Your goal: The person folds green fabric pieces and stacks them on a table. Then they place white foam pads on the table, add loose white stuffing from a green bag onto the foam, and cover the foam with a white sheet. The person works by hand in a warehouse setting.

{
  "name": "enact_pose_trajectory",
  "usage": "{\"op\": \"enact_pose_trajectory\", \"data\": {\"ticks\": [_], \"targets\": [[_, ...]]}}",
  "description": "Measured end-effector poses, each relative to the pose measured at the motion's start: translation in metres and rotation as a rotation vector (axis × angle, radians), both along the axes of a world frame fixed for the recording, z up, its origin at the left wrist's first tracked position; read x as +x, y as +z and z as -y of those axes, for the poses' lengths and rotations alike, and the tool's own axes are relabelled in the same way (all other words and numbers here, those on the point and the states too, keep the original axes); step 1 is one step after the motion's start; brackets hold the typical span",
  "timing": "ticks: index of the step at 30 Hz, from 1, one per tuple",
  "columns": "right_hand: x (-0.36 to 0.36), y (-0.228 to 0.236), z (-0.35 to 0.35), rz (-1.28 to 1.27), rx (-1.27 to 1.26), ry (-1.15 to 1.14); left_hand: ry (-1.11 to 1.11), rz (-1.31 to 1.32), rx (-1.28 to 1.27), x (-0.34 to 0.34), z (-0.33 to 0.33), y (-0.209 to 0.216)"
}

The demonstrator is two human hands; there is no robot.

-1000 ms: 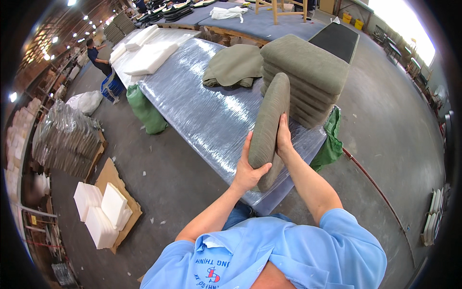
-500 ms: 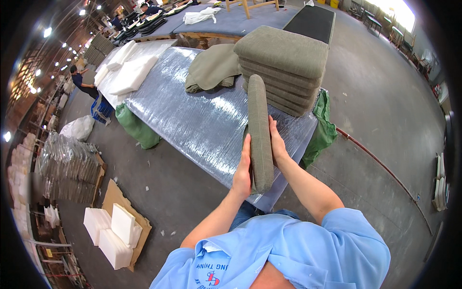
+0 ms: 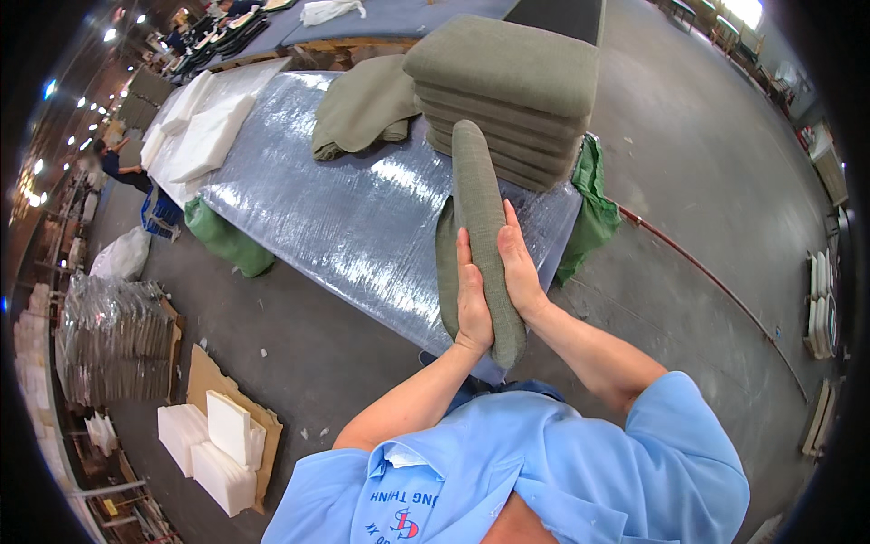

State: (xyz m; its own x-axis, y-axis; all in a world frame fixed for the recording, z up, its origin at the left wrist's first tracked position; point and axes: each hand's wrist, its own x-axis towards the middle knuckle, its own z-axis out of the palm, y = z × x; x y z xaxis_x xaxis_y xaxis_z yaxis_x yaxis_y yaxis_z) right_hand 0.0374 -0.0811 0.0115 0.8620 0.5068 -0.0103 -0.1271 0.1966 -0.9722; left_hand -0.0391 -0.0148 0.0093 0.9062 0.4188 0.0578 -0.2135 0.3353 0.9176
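A grey-green upholstered cushion (image 3: 478, 181) stands on edge in front of me, its far end leaning a little left. My left hand (image 3: 473, 304) presses flat against its left side and my right hand (image 3: 520, 272) against its right, so both palms squeeze it between them. Along its left side hangs a loose flap of the same green fabric (image 3: 447, 263). Just beyond the cushion, a stack of matching cushions (image 3: 503, 72) rests on the plastic-covered table (image 3: 335, 245). Folded green fabric pieces (image 3: 362, 104) lie left of the stack.
White foam slabs (image 3: 213, 136) lie at the table's far left end. Green sacks (image 3: 227, 238) hang by its sides. More white foam blocks (image 3: 217, 453) sit on cardboard on the floor at left. A red hose (image 3: 698, 263) crosses the floor at right. Another person (image 3: 122, 168) stands far left.
The cushion has tilted, its far end now further left and its near end further right. The loose flap on its left side shows more. Both hands stay pressed on it.
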Motion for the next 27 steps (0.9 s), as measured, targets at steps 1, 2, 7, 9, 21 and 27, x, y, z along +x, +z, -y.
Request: {"op": "enact_pose_trajectory", "data": {"ticks": [1, 2, 7, 9, 21, 27], "targets": [[0.005, 0.001, 0.002, 0.017, 0.009, 0.014, -0.002, 0.022, -0.018, 0.001, 0.002, -0.003], [0.006, 0.003, 0.004, 0.031, 0.021, 0.028, 0.001, -0.002, 0.042, 0.003, 0.001, -0.004], [-0.005, 0.003, 0.038, -0.138, 0.114, 0.149, -0.052, -0.084, 0.099, -0.001, 0.005, -0.001], [-0.025, -0.003, 0.046, -0.078, 0.111, 0.176, -0.058, -0.094, 0.054, -0.008, 0.000, -0.010], [-0.057, -0.010, 0.032, 0.106, -0.081, 0.002, -0.021, -0.079, 0.086, -0.026, -0.003, -0.012], [-0.009, -0.011, 0.013, -0.077, 0.073, 0.104, -0.111, -0.066, 0.149, 0.005, -0.042, -0.002]]}}
